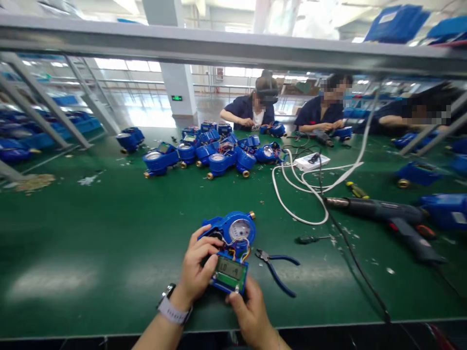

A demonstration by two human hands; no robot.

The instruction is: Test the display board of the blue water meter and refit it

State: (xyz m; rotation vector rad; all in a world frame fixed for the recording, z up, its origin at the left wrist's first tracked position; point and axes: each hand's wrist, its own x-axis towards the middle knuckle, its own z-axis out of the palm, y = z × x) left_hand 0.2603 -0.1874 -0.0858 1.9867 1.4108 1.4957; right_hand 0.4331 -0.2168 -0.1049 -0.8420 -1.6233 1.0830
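A blue water meter (pixel 240 228) with a round dial and a brass fitting lies near the front of the green bench. Thin coloured wires run from it to a display module (pixel 230 268), a green circuit board with a lit LCD in a blue frame. My left hand (pixel 200 260) has its fingers over the meter's left part and its thumb against the module's left edge. My right hand (pixel 251 306) grips the module's lower right corner, thumb on its front. Just right of the meter lie blue-handled cutting pliers (pixel 279 267), jaws apart.
A heat gun (pixel 386 214), a screwdriver (pixel 314 239) and a yellow-black tool (pixel 357 190) lie on the right. White cable (pixel 280 194) loops near a white power strip (pixel 312 160). Several blue meters (pixel 219 160) cluster farther back. Co-workers (pixel 251 107) sit opposite; a metal shelf beam (pixel 233 46) crosses above.
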